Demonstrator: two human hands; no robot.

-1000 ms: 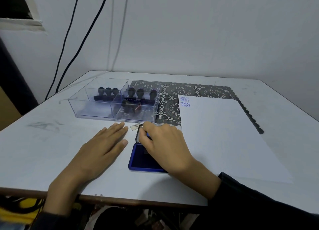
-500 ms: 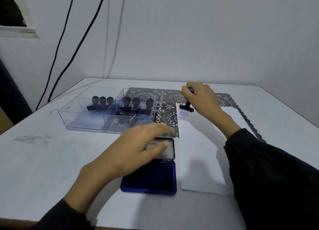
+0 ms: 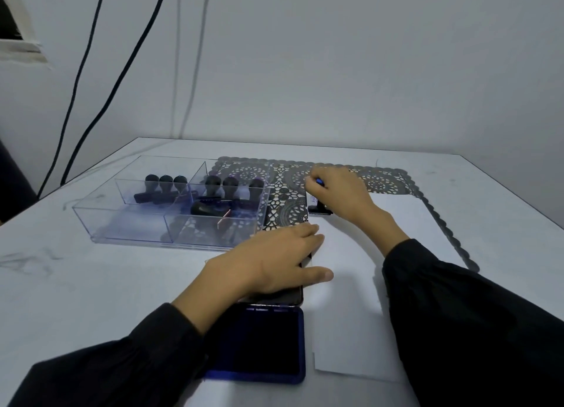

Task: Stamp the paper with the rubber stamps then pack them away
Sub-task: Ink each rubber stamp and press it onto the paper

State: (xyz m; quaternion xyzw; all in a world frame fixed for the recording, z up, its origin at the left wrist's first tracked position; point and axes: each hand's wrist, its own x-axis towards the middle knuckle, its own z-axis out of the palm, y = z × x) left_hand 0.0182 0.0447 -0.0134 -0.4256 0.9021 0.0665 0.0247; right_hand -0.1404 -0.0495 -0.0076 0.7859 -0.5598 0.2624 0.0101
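My right hand (image 3: 338, 194) grips a black rubber stamp (image 3: 319, 208) and holds its base down on the top left corner of the white paper (image 3: 360, 284). My left hand (image 3: 271, 263) lies flat with straight fingers over the open lid of the blue ink pad (image 3: 262, 342), fingertips reaching the paper's left edge. A clear plastic organiser tray (image 3: 128, 226) at the left holds several black stamps (image 3: 166, 183) in its back and right compartments.
A dark lace placemat (image 3: 293, 177) lies under the tray's right end and the paper's far edge. Black cables (image 3: 91, 80) hang on the wall at the left. The table's front edge is near my sleeves.
My right hand carried the stamp from the ink pad to the paper's top left corner and lowered it onto the sheet. My left hand slid right, over the ink pad lid.
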